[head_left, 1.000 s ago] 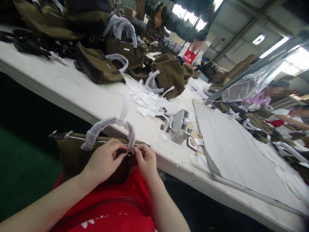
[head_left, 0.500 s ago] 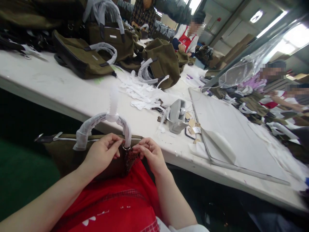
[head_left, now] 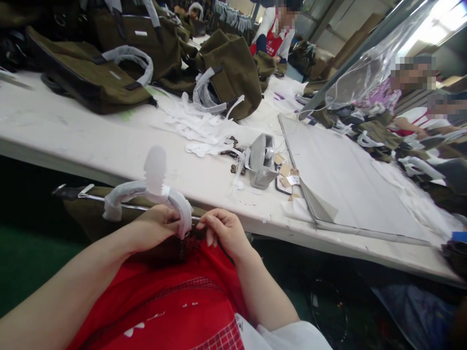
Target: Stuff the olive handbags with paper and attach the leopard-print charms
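Observation:
An olive bag with a metal zipper rests between my lap and the table edge. Its handle is wrapped in white film, and a white strip stands up from it. My left hand is closed at the right end of the handle, partly behind it; what its fingertips hold is hidden. Just right of the handle, my right hand has thumb and forefinger pinched near the zipper; anything between them is too small to make out. A dark red patterned piece hangs below the handle's end.
On the white table lie more olive bags, white strips, a grey tape dispenser, paper tags and a large white sheet. People work across the table and at the right.
My left hand has moved in behind the handle's right end. My right hand has come off the patterned piece, which now hangs lower and less visible. The view has shifted slightly.

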### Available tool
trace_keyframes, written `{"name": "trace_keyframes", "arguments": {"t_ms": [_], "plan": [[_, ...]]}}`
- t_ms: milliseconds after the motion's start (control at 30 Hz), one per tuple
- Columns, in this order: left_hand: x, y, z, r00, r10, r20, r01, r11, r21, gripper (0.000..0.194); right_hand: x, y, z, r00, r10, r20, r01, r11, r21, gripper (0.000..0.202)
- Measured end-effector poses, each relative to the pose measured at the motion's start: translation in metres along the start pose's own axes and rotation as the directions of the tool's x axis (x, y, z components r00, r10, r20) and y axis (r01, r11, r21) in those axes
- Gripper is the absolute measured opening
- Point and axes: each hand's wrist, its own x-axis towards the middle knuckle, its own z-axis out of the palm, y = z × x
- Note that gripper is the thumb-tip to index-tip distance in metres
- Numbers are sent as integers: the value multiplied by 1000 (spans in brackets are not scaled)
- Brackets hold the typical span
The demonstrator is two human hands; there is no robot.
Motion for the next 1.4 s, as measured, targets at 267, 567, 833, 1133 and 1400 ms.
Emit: {"name": "trace_keyframes", "arguments": {"t_ms": [267, 567, 833, 1133, 1400], "plan": [[5, 4, 1, 1000, 8, 24, -10, 997, 73, 32, -6, 3, 0, 996, -77, 52, 88, 961, -262, 26], [5, 3, 8, 1000, -30, 6, 29, 996, 89, 32, -9, -2, -1, 961, -214, 173, 276, 764, -584, 30], [5, 1, 8, 999, -24, 28, 22, 998, 58, 32, -7, 2, 0, 953, -248, 172, 301, 742, -600, 30], [6, -6, 10, 1000, 0, 13, 0, 999, 33, 30, -5, 2, 0, 943, -269, 197, 332, 690, -643, 32], [6, -6, 14, 999, 19, -32, -18, 1000, 19, 36, -3, 7, 0, 917, -335, 217, 388, 619, -683, 33]]}}
